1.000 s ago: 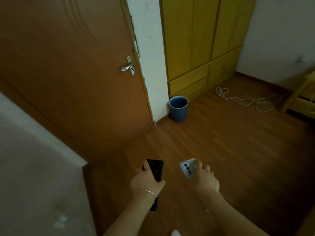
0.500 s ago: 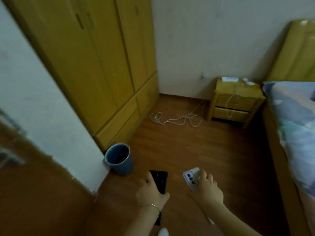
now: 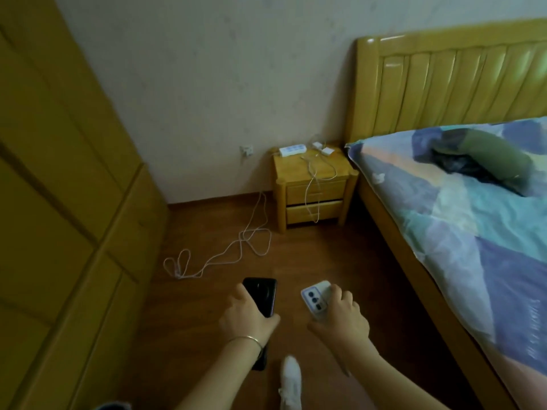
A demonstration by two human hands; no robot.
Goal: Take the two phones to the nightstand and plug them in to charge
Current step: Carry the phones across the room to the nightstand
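My left hand (image 3: 247,318) grips a black phone (image 3: 262,294), its back with a round camera facing up. My right hand (image 3: 340,316) holds a white phone (image 3: 314,298) with a strip of camera lenses showing. Both are held low over the wood floor. Ahead stands a yellow wooden nightstand (image 3: 313,190) against the wall, beside the bed. On its top lie a white power strip (image 3: 292,150), white charger plugs (image 3: 322,149) and thin white cables (image 3: 313,176) that hang down over the drawers.
A yellow wardrobe (image 3: 68,202) fills the left side. The bed (image 3: 461,202) with a patterned cover and yellow headboard lines the right. A long white cord (image 3: 236,250) loops across the floor from a wall socket (image 3: 246,150). My white shoe (image 3: 291,380) shows below.
The view has swung right from the door and blue bucket to the nightstand and bed, which are now closer. Both hands keep the same grip on the phones.
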